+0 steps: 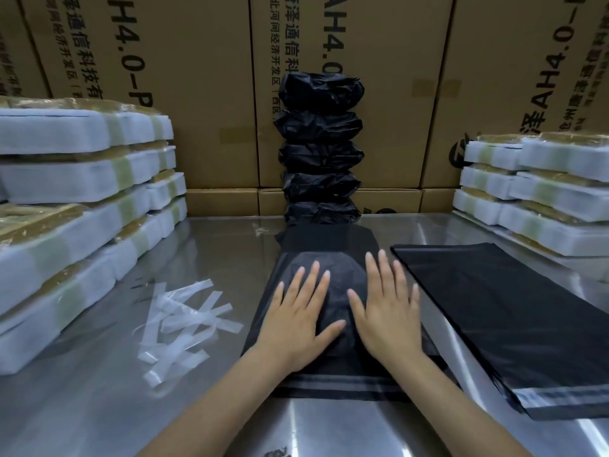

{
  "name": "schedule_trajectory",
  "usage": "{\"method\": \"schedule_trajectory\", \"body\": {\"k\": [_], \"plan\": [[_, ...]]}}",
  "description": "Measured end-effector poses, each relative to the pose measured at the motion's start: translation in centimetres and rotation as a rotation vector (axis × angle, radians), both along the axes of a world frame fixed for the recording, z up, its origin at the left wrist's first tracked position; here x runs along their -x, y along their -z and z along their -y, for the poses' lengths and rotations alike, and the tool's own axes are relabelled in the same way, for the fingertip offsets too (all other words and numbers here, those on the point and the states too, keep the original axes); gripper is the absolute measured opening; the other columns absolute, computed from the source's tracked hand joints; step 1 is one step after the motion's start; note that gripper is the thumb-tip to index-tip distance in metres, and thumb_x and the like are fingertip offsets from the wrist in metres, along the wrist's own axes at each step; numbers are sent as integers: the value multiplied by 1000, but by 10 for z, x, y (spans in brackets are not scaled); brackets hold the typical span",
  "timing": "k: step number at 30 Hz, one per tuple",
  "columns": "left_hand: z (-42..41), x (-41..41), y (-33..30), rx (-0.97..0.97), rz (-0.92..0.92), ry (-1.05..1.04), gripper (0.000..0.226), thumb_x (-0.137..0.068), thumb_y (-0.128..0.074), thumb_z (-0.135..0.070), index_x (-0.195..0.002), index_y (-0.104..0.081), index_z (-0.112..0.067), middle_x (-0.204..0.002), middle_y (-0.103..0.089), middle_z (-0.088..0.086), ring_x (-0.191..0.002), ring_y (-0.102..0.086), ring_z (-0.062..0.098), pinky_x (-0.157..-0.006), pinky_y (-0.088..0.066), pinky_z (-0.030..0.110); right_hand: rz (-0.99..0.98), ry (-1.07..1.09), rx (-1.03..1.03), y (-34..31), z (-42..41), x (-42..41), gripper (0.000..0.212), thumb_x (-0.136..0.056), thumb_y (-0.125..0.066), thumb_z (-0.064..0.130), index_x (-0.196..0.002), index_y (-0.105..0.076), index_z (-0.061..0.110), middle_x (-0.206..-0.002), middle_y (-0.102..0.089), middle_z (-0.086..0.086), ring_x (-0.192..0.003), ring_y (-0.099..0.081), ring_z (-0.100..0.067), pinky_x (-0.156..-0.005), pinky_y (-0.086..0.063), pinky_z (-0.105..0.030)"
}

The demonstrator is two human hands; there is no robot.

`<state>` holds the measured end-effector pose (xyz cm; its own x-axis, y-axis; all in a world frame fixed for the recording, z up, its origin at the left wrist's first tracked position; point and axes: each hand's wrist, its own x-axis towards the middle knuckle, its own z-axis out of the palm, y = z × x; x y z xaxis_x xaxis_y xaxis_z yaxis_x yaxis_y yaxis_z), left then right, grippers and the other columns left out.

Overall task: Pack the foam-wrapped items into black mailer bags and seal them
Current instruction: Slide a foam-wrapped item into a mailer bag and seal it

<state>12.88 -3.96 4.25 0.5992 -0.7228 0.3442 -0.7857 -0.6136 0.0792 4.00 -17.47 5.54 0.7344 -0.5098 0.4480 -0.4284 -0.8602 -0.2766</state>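
Note:
A filled black mailer bag [329, 245] lies flat on the steel table [99, 407] in front of me, its mouth end toward me. My left hand [298, 319] and my right hand [387, 311] press side by side on top of it, fingers straight and spread. A stack of empty black mailer bags [501, 321] lies to the right of it. Several packed black bags [321, 150] are piled upright against the cartons behind. Foam-wrapped items are stacked at the left [75, 206] and at the right [540, 189].
Several peeled clear adhesive strips [184, 321] lie scattered on the table left of the bag. Large brown cartons [197, 77] form a wall along the back edge. The foam stacks hem in both sides of the table.

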Motion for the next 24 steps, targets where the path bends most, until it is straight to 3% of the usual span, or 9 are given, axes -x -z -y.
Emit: {"method": "schedule_trajectory", "body": {"k": [6,11,13,15,17,19,21,24], "plan": [[-10,-29,21,-18,-120,60,73,-87,-17,-72,-148,7,-40,-145,34,-23,-141,25,4,-112,13,29,-164,67,-199,29,25,-6,67,-99,-15,54,-152,11,24,-161,11,6,-148,9,-17,-118,-3,-46],[-20,-29,20,-54,-180,96,103,-62,-15,-93,-149,5,-40,-149,29,-23,-137,27,-2,-114,10,28,-190,128,-236,28,29,-1,67,-99,-14,54,-153,7,20,-162,7,3,-148,5,-20,-118,-4,-46],[-22,-29,15,-53,-199,101,108,-60,-18,-94,-150,3,-38,-150,27,-23,-139,24,-1,-116,7,30,-127,144,-191,24,28,-1,66,-100,-17,52,-154,-1,17,-162,-1,0,-148,1,-21,-118,-6,-48],[-24,-27,12,-57,-190,93,107,-61,-21,-93,-151,-2,-37,-153,21,-22,-142,18,1,-118,5,32,24,107,-75,19,25,-1,60,-100,-30,45,-150,-22,12,-157,-21,-4,-146,-13,-23,-117,-11,-49],[-24,-23,9,-49,-137,85,102,-67,-28,-89,-151,-12,-34,-158,6,-17,-145,4,6,-120,-1,35,187,-50,59,13,16,-1,45,-95,-50,35,-135,-47,14,-139,-45,-3,-134,-36,-24,-113,-21,-48],[-20,-20,4,2,-37,119,90,-74,-41,-76,-149,-25,-28,-154,-20,-11,-142,-18,10,-118,-15,35,238,-240,185,10,4,-3,34,-87,-57,33,-118,-60,18,-120,-57,2,-120,-51,-21,-109,-31,-46],[-12,-17,-3,56,37,190,72,-73,-49,-53,-138,-41,-24,-140,-40,-9,-129,-38,13,-109,-29,29,151,-398,205,9,-8,-7,40,-83,-52,43,-117,-60,23,-116,-59,8,-117,-52,-15,-110,-31,-44],[-5,-15,-5,42,20,220,66,-71,-50,-39,-135,-43,-23,-136,-43,-10,-123,-43,13,-104,-33,27,35,-464,57,12,-10,-13,63,-79,-49,58,-134,-46,28,-133,-49,14,-130,-37,-7,-118,-19,-42]]}}
